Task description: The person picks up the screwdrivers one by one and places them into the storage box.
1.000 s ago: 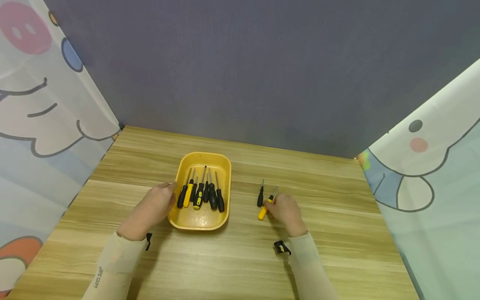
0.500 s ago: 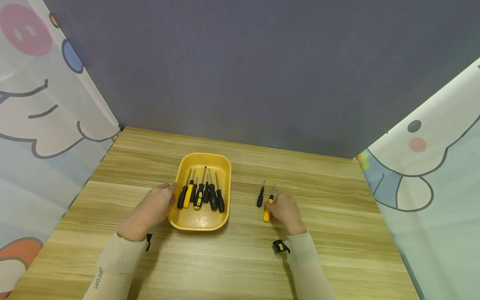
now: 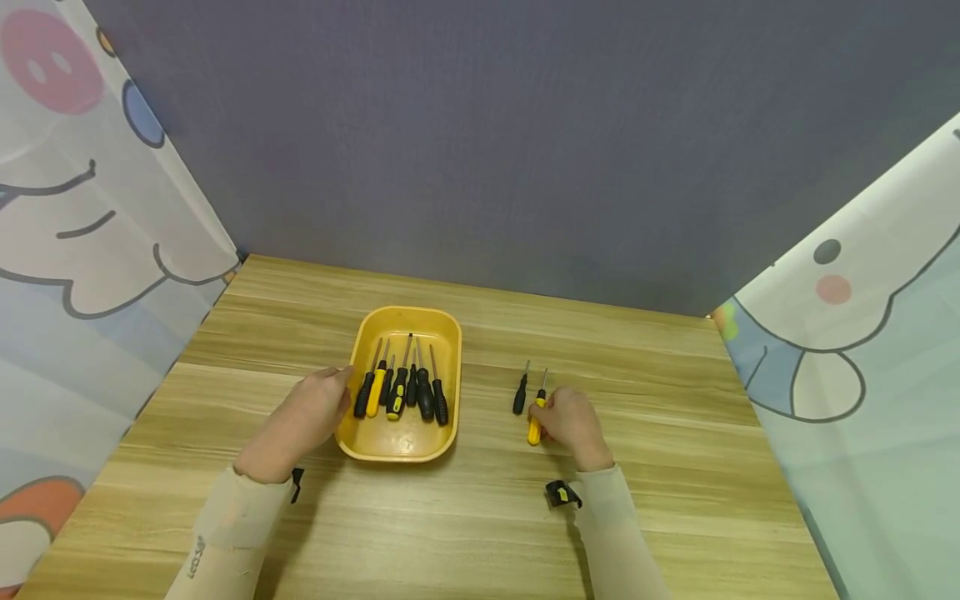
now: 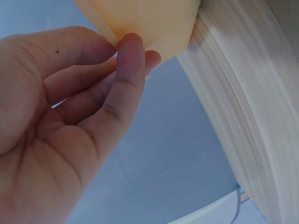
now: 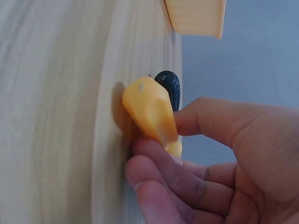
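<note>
A yellow tray [image 3: 397,450] lies on the wooden table with several screwdrivers side by side in it, handles toward me. My left hand [image 3: 318,404] pinches the tray's left rim; in the left wrist view the thumb and fingers [image 4: 131,58] meet on its wall. My right hand [image 3: 573,425] pinches a yellow-handled screwdriver [image 3: 536,429], its shaft pointing away from me. Up close in the right wrist view, that yellow handle [image 5: 149,109] sits between thumb and fingers, very near the tabletop. Just left of it lies a black screwdriver [image 3: 520,396].
The wooden table [image 3: 450,533] runs back to a dark grey wall panel [image 3: 480,150]. Cartoon-printed curtains [image 3: 52,208] hang on both sides. A black wrist strap piece [image 3: 562,493] sticks out by the right sleeve.
The yellow screwdriver has turned in my right hand, from slanting to nearly in line with the black one, its handle end shifting right. My left hand and the tray stay put.
</note>
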The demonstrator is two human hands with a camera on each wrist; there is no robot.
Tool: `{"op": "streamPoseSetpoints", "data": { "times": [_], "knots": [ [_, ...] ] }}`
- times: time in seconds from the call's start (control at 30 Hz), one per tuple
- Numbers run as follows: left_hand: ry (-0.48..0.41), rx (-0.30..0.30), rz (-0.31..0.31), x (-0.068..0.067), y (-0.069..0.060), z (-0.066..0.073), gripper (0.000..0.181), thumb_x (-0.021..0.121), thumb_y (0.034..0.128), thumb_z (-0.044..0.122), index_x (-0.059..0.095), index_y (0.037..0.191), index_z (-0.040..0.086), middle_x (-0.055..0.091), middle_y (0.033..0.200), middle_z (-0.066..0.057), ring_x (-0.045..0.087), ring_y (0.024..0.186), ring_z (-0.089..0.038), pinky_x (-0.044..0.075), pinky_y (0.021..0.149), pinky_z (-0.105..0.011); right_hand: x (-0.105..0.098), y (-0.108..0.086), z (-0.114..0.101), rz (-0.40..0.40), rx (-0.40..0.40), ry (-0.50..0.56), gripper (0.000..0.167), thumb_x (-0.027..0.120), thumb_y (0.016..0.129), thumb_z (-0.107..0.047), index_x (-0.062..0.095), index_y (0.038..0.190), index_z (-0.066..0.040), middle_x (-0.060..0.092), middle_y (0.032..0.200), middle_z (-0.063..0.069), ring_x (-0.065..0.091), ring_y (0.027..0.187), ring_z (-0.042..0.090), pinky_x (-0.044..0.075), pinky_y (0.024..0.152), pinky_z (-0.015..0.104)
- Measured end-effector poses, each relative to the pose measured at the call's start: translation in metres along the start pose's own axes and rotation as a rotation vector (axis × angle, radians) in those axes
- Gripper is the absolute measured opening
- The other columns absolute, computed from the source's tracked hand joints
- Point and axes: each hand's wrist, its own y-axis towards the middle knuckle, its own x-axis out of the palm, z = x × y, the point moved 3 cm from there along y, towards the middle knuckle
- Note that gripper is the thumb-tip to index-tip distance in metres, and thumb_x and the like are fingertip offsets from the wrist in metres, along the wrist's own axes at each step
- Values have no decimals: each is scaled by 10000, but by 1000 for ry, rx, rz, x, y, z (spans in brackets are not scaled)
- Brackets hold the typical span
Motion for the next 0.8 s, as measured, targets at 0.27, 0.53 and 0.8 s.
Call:
{"op": "streamPoseSetpoints", "data": {
  "times": [0.27,0.53,0.8],
  "knots": [
    [-11,-7,-12,1,0,0,355,598,875,-115,562,1215,-213,623,830,-196,537,644,-200,497,528,-297,-3,0,-7,4,-35,25,382,667,921,-273,572,580,-127,537,490,-13,426,421,121,306,414,227],
    [-12,-14,-22,1,0,-1,353,590,886,-109,555,1219,-219,624,837,-205,532,640,-193,486,521,-282,-11,0,-37,-39,-139,46,383,655,942,-279,570,605,-119,516,499,-16,396,434,128,313,440,252],
    [-16,-21,-32,0,-1,0,367,589,888,-107,547,1234,-218,626,856,-215,528,639,-194,487,522,-272,-20,-1,-72,-33,-239,60,423,640,933,-281,525,552,-137,455,440,-45,362,398,132,318,437,261]
  ]
}}
